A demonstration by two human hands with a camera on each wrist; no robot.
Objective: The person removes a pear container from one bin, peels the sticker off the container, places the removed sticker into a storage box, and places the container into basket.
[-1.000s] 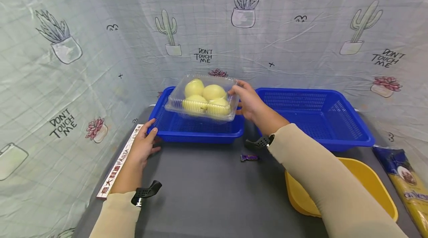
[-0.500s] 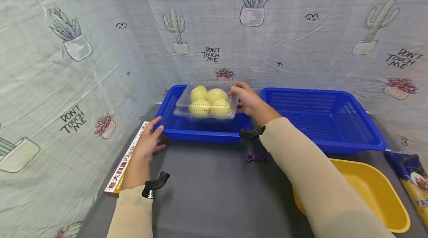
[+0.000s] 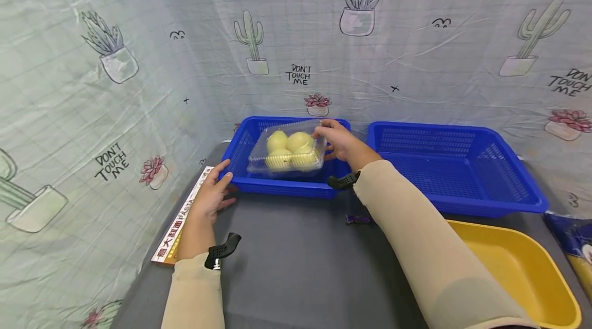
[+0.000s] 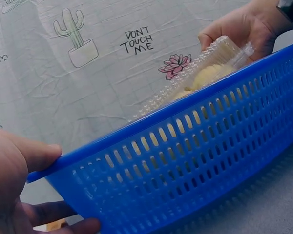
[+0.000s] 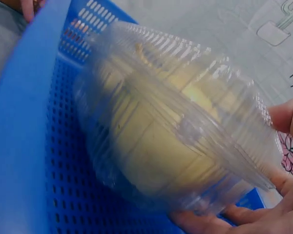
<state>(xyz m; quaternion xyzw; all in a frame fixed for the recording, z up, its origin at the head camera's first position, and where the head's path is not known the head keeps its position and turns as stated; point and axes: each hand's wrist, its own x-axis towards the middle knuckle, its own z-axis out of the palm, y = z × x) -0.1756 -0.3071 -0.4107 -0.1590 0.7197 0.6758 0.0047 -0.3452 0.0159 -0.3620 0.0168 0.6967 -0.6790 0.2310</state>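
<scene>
My right hand (image 3: 342,141) grips the right end of a clear plastic clamshell box (image 3: 260,157), thumb above and fingers below. Several round, pale yellow fruits (image 3: 300,143) sit inside it. The box is tilted, partly within the left blue basket (image 3: 277,185); whether it touches the basket floor I cannot tell. At that basket's front left corner, my left hand (image 3: 211,195) holds the rim. In the left wrist view, the left thumb (image 4: 41,153) lies on the rim, and other fingers are below it at the outer wall.
A second blue basket (image 3: 462,203) stands to the right. In front of it is a yellow tub (image 3: 518,267), partly behind the right sleeve. A pasta box (image 3: 178,226) lies left, a small purple wrapped bar (image 3: 358,219) mid-table, and a blue-and-yellow packet (image 3: 573,241) far right.
My right hand has lowered the fruit box into the left basket, tilting it. My left hand stays at the basket's corner. The head view has turned slightly left.
</scene>
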